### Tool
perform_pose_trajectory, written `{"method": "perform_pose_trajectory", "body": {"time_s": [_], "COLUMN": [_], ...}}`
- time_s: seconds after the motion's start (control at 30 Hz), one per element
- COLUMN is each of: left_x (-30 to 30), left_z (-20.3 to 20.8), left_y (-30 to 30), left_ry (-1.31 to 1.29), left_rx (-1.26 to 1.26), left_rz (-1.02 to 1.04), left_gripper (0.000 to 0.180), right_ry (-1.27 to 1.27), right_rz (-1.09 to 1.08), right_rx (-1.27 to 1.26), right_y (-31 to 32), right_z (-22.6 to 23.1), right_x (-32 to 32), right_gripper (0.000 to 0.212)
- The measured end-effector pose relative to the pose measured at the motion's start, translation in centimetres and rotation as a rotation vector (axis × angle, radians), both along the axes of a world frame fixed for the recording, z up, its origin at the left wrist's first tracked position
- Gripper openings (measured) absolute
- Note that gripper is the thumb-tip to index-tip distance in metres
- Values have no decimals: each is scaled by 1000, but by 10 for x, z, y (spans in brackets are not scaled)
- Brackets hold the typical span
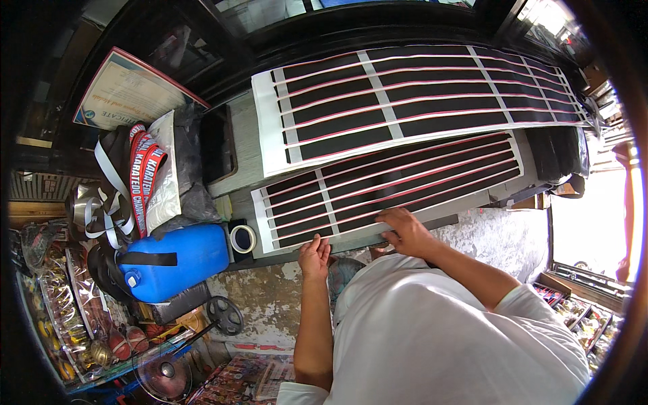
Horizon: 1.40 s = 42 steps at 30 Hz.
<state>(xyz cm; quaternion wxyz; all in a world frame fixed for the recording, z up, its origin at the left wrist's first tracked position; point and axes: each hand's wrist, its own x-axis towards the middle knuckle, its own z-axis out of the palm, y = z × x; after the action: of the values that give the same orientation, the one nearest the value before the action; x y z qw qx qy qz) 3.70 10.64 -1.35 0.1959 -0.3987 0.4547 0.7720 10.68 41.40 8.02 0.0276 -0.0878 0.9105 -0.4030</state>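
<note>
On the table in front of me lies a long white-backed sheet (432, 177) of black panels, split by thin white strips with red edges. My left hand (314, 258) is at its near edge, fingertips on the border and fingers loosely stretched, with nothing visible in them. Farther right, my right hand (407, 233) rests over the same edge, its fingers spread and slightly bent. Beyond this sheet, a second, larger striped sheet (391, 138) of the same kind lies flat, its near border close to the first. A roll of tape (242, 230) sits left of the near sheet.
A blue jerrycan (202, 253) stands at the left, below red and white printed ribbons (140, 169) and a grey plastic bag (189, 172). A framed certificate (128, 94) leans behind them. At lower left are a fan (162, 372) and a case of medals (67, 304). A black wrapped bundle (557, 154) is at the right.
</note>
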Motion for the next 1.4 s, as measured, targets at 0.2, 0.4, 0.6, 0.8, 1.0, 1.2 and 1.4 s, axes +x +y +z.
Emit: {"method": "perform_pose_trajectory", "body": {"time_s": [0.2,0.4,0.6,0.8,1.0,1.2,1.4], "left_x": [-2,-4,2,-2,2,7,5], "left_z": [-12,-2,7,-3,-11,-6,-5], "left_y": [6,13,17,20,23,23,25], "left_ry": [-12,-25,13,30,19,45,19], "left_rx": [-116,-68,-3,-24,-41,9,-47], "left_rz": [31,92,112,140,178,182,100], "left_gripper": [19,19,26,19,20,26,32], "right_ry": [78,134,254,304,303,337,323], "right_rz": [147,197,273,386,456,448,460], "right_rx": [144,321,453,601,634,613,622], "right_y": [-59,-78,-72,-73,-70,-69,-71], "right_z": [-28,-51,-59,-57,-58,-61,-63], "right_x": [-47,-64,-58,-59,-61,-59,-61], "right_gripper": [51,50,31,29,27,26,27]}}
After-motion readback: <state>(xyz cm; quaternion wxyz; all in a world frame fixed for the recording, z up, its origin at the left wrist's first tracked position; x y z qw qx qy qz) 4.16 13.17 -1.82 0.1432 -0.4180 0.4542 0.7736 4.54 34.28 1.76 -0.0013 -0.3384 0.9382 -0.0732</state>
